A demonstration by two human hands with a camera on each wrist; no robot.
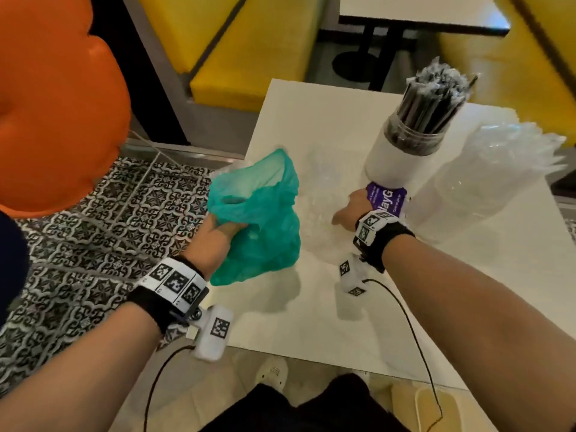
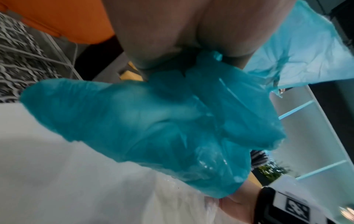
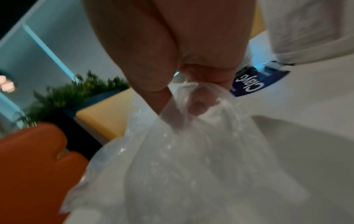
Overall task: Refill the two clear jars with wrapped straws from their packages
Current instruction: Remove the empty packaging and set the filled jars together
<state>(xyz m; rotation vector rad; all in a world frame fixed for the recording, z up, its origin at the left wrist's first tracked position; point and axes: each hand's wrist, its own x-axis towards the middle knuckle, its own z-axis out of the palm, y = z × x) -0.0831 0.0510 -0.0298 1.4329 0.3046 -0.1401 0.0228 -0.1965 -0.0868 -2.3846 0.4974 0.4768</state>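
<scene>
A big orange cushion (image 1: 53,98) is sitting at the left, above a floor with black and white patterned tiles (image 1: 118,213). Yellow bench seats (image 1: 249,54) are standing behind the white table (image 1: 327,322). Another table with a dark leg (image 1: 414,14) is standing farther back. A purple card with white letters (image 1: 386,196) is lying on the white table. A white shoe (image 1: 271,372) is showing near the bottom edge. Green plants (image 3: 76,92) are showing, blurry, in the right wrist view.
</scene>
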